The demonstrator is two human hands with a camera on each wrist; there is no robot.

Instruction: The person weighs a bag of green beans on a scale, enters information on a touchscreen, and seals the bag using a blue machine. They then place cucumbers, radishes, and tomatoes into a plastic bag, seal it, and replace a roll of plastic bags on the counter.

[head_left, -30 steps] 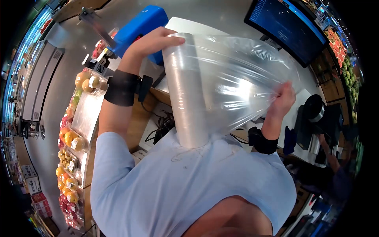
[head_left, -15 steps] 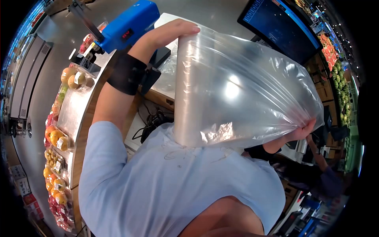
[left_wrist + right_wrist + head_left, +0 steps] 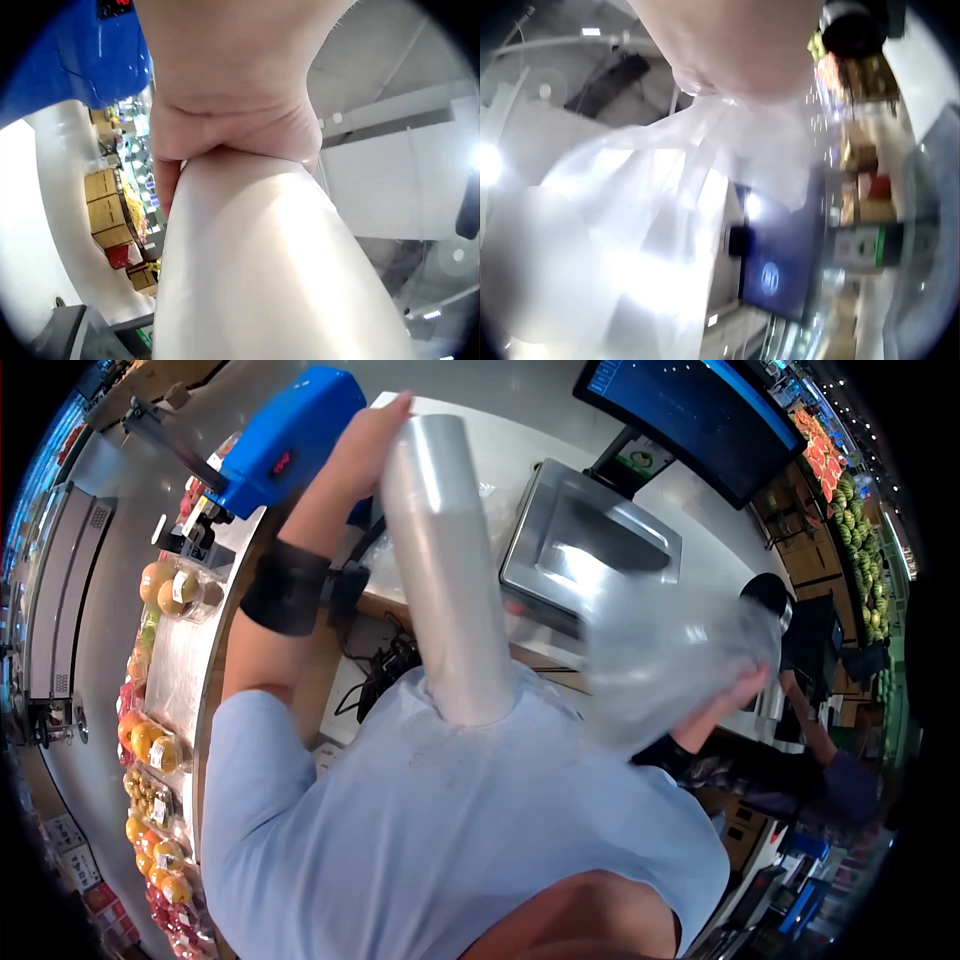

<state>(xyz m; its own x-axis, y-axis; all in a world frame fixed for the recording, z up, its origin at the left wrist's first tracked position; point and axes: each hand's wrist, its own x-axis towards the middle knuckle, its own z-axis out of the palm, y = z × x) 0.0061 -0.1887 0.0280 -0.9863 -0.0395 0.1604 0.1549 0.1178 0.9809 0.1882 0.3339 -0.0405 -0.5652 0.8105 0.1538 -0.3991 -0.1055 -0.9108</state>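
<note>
A thick roll of clear plastic bags [image 3: 448, 570] stands upright against the chest of the light blue shirt. The left hand [image 3: 378, 435] grips its upper end; the left wrist view has that hand [image 3: 232, 127] wrapped over the end of the roll [image 3: 262, 262]. Out to the right, the right hand [image 3: 735, 695] holds a bunched, blurred plastic bag [image 3: 660, 660], which appears apart from the roll. In the right wrist view the bag [image 3: 645, 225] hangs from the blurred right hand [image 3: 742, 60], whose fingertips are hidden.
A metal scale [image 3: 590, 550] sits on the white counter behind the roll, beside a monitor [image 3: 700, 420]. A blue device [image 3: 290, 440] stands at the upper left. Packed fruit [image 3: 150, 740] lines the left shelf. Another person's arm [image 3: 810, 720] reaches in at the right.
The plastic stretched between roll and right hand has come away and gathered at the right hand. The scale has come into view. The left hand and the roll's top have shifted left.
</note>
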